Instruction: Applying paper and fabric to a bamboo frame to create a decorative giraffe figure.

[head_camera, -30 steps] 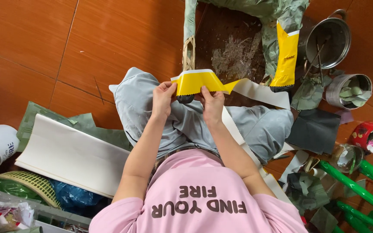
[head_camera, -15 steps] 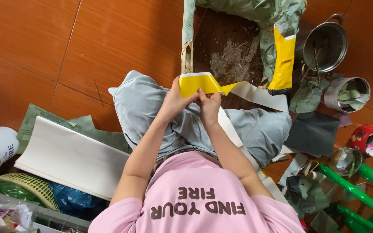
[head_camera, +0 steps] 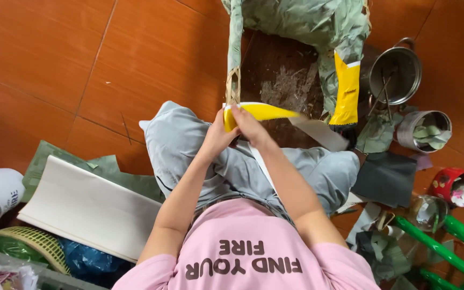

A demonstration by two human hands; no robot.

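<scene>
Sitting on an orange tile floor (head_camera: 55,64), seen from above, a person holds a yellow strip (head_camera: 261,111) w/ both hands over the lap. Left hand (head_camera: 218,135) grips the strip's near end, fingers curled shut around it. Right hand (head_camera: 248,124) lies just beside it, fingers pressed together and pinching the strip's top edge. The strip runs right, its far part turning white (blurred there) above the grey trousers (head_camera: 189,145). Ahead of the knees stands a wooden frame (head_camera: 285,70) lined w/ green leaves (head_camera: 307,21); another yellow strip (head_camera: 346,91) hangs on its right side. Right of that: a metal pot (head_camera: 396,75), a tin of leaf pieces (head_camera: 424,130), a red tin (head_camera: 456,186). At left lies a stack of white sheets (head_camera: 87,207) on leaves.
</scene>
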